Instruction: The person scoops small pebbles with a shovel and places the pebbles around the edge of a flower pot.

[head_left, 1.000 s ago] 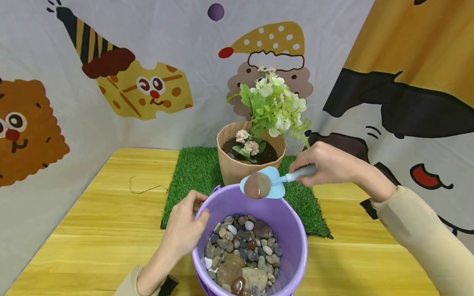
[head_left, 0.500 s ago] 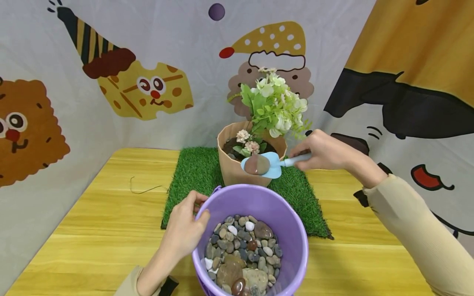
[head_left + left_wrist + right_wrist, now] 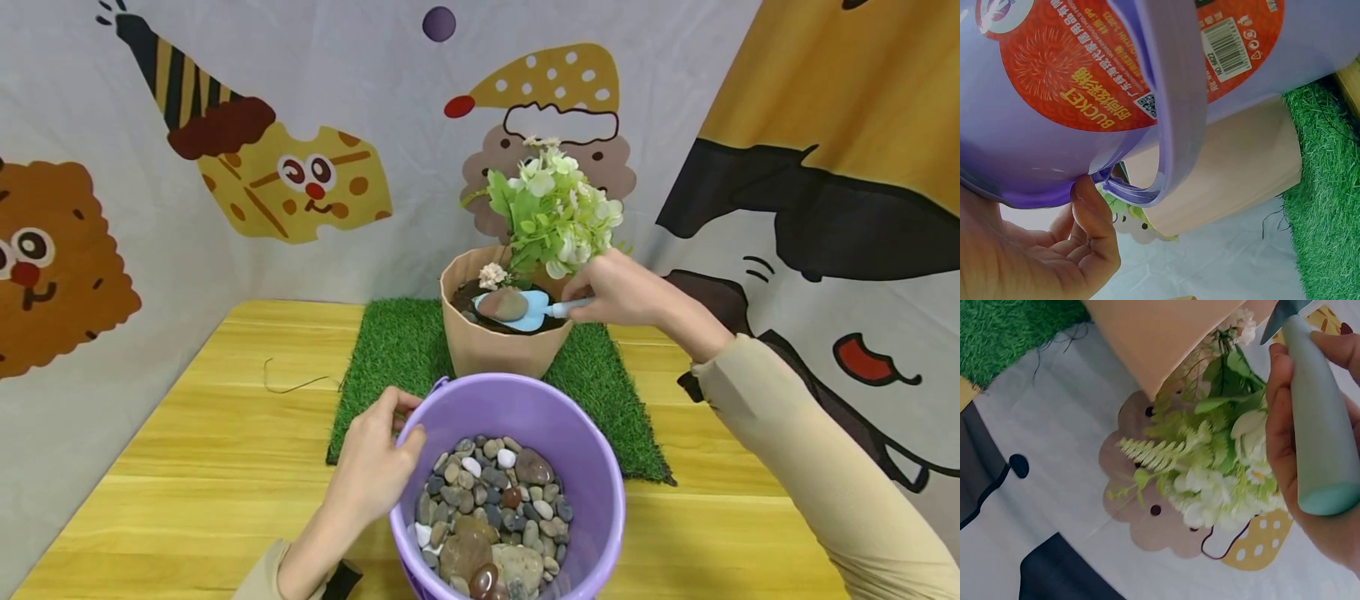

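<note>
My right hand [image 3: 618,290] grips the handle of a light blue hand trowel [image 3: 534,310]; the right wrist view shows its pale handle [image 3: 1324,419] held in the fingers. A large brownish stone [image 3: 504,304] lies on the trowel's blade. The blade is over the dark soil in a peach flower pot [image 3: 491,354], beside small pink flowers [image 3: 492,276]. My left hand [image 3: 378,457] pinches the left rim of a purple bucket [image 3: 600,467], thumb over the edge. Inside the bucket lie many pebbles [image 3: 495,479] and a few larger stones.
A leafy plant with white flowers [image 3: 562,212] rises from the pot, close to my right hand. Artificial grass [image 3: 401,333] lies under the pot on a wooden table [image 3: 217,442]. A printed cloth [image 3: 330,75] hangs behind. The bucket's handle [image 3: 1182,94] hangs at its side.
My right hand has carried the trowel with the stone forward, from above the bucket's far rim to over the pot's soil. My left hand and the bucket have stayed in place.
</note>
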`<state>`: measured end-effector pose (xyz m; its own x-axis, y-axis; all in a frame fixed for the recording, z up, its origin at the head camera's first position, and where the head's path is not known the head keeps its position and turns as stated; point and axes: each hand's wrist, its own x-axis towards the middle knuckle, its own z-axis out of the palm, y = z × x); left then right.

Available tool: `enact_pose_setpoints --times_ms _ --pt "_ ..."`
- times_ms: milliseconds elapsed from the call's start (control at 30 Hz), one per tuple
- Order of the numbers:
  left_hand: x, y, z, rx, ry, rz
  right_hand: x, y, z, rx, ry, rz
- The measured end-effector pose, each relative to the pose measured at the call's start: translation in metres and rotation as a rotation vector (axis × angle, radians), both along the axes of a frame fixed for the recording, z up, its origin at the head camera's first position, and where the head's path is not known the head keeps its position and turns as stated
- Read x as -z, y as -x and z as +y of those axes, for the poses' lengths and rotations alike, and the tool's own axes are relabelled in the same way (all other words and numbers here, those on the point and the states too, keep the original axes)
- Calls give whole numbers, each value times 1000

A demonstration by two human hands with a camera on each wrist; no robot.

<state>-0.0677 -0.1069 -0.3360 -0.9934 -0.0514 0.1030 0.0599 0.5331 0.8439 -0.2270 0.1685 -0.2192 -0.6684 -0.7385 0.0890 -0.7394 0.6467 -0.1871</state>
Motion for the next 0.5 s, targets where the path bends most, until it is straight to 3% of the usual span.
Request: enact_pose_setpoints --times_ms 500 --pt "0 -1 0 -5 -8 -5 8 3 -33 165 -46 -31"
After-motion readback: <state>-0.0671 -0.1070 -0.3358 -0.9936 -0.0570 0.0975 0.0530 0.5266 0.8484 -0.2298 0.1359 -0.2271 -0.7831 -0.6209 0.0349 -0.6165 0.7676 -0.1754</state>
